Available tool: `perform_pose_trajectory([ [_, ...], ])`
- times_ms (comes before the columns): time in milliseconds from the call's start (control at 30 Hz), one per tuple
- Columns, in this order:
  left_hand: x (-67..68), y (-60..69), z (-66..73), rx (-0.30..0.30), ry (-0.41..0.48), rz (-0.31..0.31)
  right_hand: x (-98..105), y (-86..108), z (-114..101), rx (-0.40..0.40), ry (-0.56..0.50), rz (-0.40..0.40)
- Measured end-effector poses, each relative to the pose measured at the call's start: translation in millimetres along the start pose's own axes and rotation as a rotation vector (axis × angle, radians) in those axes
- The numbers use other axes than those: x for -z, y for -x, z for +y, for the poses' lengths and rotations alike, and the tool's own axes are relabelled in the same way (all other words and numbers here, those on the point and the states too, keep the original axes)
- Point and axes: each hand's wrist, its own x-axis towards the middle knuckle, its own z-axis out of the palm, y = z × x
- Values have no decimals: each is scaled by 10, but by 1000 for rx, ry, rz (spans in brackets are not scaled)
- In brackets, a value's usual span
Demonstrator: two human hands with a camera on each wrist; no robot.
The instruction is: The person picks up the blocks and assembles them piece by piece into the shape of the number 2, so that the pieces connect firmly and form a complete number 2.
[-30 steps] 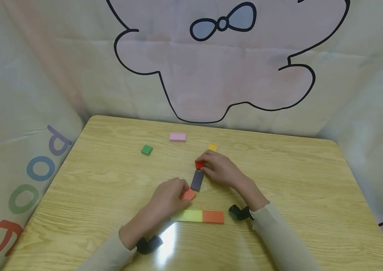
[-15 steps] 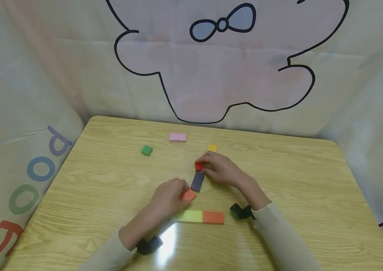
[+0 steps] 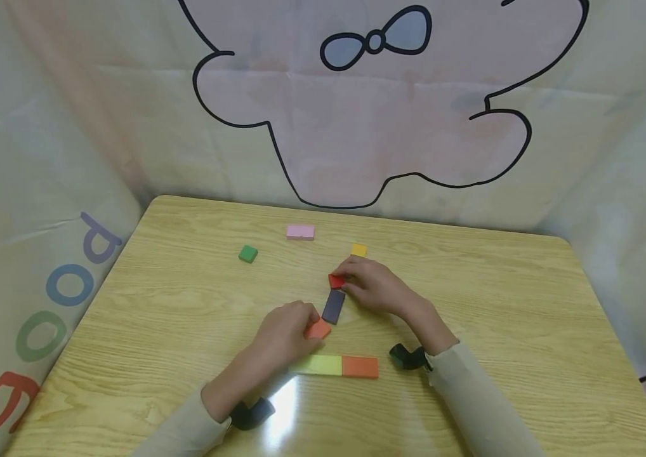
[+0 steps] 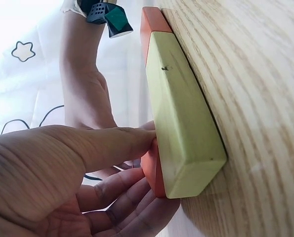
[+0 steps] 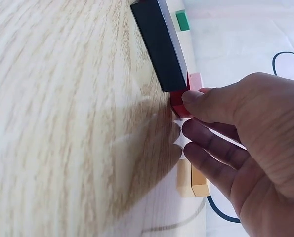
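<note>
In the head view my left hand (image 3: 283, 333) pinches an orange block (image 3: 318, 329) lying on the table. My right hand (image 3: 374, 285) holds a small red block (image 3: 335, 281) between thumb and fingers. Between the two sits a dark, nearly black oblong block (image 3: 333, 307), its far end against the red one and its near end by the orange one. Seen from the right wrist, my thumb presses the red block (image 5: 180, 101) beside the end of the dark block (image 5: 161, 47). In the left wrist view a yellow-green block (image 4: 181, 113) partly hides the orange block (image 4: 154, 173).
Nearer my body, the yellow-green block (image 3: 320, 364) lies end to end with an orange-red block (image 3: 360, 367). Beyond the hands are a yellow block (image 3: 358, 250), a pink block (image 3: 300, 232) and a green block (image 3: 247, 254). A printed cloth (image 3: 243, 165) hangs behind the table.
My right hand and the red block have shifted slightly toward my body. The dark block has moved a little the same way and to the right. My left hand has stayed put.
</note>
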Motion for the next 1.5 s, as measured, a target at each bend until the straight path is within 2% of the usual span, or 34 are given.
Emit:
perform_pose_trajectory([
  [833, 15, 7, 21, 1, -1, 4, 20, 48, -28, -9, -24, 23],
  [1200, 20, 29, 6, 7, 20, 3, 4, 75, -26, -58, -26, 128],
  [1500, 12, 6, -11, 21, 22, -7, 75, 67, 12, -52, -34, 239],
])
